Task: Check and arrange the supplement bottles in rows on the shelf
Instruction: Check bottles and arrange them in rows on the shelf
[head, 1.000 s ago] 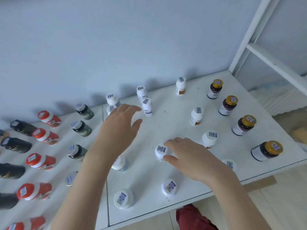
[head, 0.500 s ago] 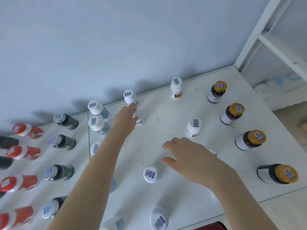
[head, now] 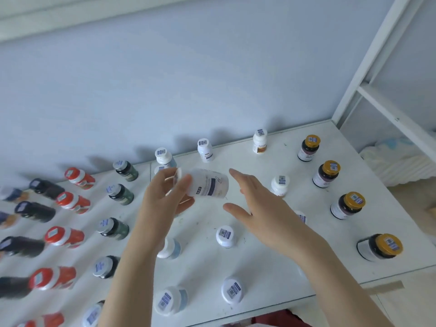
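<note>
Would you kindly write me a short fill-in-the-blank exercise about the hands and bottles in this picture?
1. The white bottle is held by the ____ hand, tipped on its side above the shelf.
2. The right hand is open and holds ____.
3. The four bottles along the shelf's right edge, such as the nearest one, have ____ caps.
4. The red-capped bottles stand on the ____ part of the shelf.

Missing words: left; nothing; yellow; left

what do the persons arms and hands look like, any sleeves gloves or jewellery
Both forearms are bare as far as the picture shows, with no sleeves in view. The left hand and right hand wear no gloves, and no rings, watch or bracelets are visible.
</note>
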